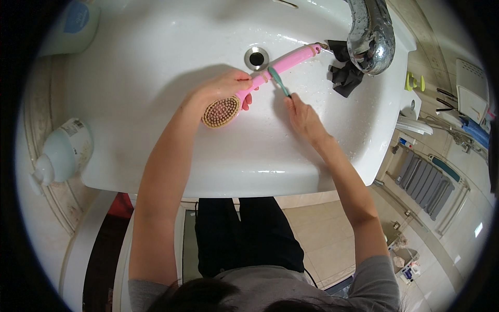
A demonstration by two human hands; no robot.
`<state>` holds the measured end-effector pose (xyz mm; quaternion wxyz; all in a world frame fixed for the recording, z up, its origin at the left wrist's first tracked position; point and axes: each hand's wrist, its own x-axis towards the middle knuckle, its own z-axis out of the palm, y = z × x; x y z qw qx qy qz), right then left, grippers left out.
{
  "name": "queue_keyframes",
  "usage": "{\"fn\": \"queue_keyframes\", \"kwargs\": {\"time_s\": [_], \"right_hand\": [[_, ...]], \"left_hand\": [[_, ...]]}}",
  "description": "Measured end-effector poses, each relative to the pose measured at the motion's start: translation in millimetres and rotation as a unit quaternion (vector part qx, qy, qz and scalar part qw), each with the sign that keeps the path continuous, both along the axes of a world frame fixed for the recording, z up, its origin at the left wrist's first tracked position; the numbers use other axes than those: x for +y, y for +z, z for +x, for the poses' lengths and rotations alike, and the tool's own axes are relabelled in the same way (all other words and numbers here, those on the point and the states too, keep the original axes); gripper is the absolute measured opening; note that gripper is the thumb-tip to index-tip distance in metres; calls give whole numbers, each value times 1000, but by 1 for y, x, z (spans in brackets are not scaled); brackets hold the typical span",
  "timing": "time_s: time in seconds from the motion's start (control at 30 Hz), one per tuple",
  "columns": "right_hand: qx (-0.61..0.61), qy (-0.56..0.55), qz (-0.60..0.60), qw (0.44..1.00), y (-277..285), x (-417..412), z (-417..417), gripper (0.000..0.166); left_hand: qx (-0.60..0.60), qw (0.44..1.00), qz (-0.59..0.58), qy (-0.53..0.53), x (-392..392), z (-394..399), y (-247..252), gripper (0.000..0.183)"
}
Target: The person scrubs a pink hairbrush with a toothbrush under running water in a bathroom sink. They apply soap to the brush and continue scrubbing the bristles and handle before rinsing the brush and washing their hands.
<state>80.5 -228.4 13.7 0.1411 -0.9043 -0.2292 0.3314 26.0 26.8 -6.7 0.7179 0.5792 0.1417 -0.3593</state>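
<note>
My left hand (236, 86) grips a pink long-handled bath brush (295, 58) at its neck, fingers curling underneath. The brush's oval head (221, 112), with stubby tan bristles facing up, lies toward me. Its handle slants up to the right, past the metal drain (257, 58). In my right hand (306, 117) is a green toothbrush (277, 79), its head against the pink handle just beyond my left hand. Both hands are over the white sink basin (249, 156).
A wet chrome faucet (370, 43) overhangs the basin at the upper right. Crumpled black cloth (345, 76) lies beneath it, near the handle's tip. A pump bottle (64, 150) and another bottle (72, 27) stand at the left. A grey slatted folding seat (425, 185) is at the right.
</note>
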Motion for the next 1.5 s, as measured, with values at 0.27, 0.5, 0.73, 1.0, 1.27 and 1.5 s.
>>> {"fn": "queue_keyframes", "kwargs": {"time_s": [0.27, 0.5, 0.73, 1.0, 1.27, 1.5], "right_hand": [[21, 9, 98, 995, -8, 20, -1, 28], [-81, 44, 14, 996, 5, 16, -9, 26], [-107, 79, 12, 991, 3, 3, -6, 29], [-126, 14, 0, 992, -22, -14, 8, 30], [-152, 30, -34, 987, 1, -27, 44, 33], [-94, 33, 29, 995, -8, 21, 10, 32]], "left_hand": [[23, 1000, 0, 11, -3, 0, 1, 32], [21, 1000, 6, 14, -2, 1, 7, 34], [20, 997, 75, -13, 0, -4, 27, 35], [33, 997, 63, -13, 15, -13, 26, 35], [20, 967, 251, -38, 36, -9, 34, 24], [-355, 768, 532, 26, -4, -2, 10, 26]]}}
